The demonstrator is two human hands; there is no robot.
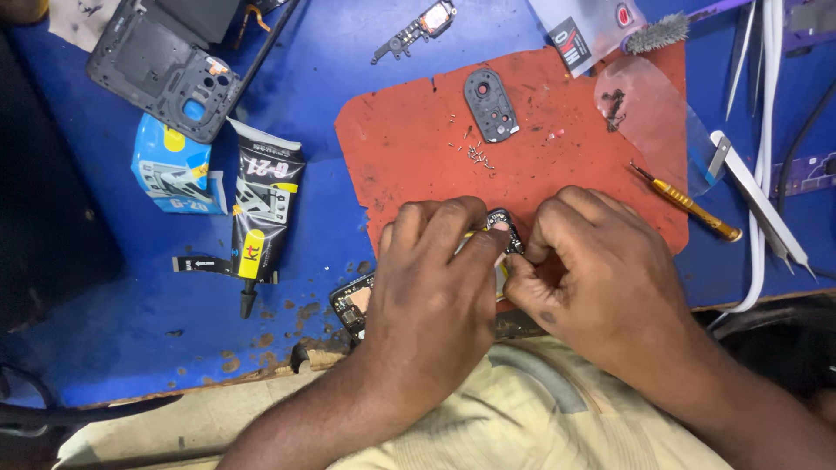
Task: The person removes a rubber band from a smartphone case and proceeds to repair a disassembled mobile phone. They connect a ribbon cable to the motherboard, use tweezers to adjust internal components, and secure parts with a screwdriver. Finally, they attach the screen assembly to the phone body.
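My left hand and my right hand meet at the near edge of a red work mat. Both pinch a small black phone part between their fingertips; most of it is hidden by my fingers. A circuit board piece pokes out from under my left hand. Farther up the mat lie a black camera cover and several tiny screws.
A black glue tube and its blue box lie to the left. A phone back frame sits at top left. An orange-handled screwdriver, white tweezers, a clear film and a small brush are to the right.
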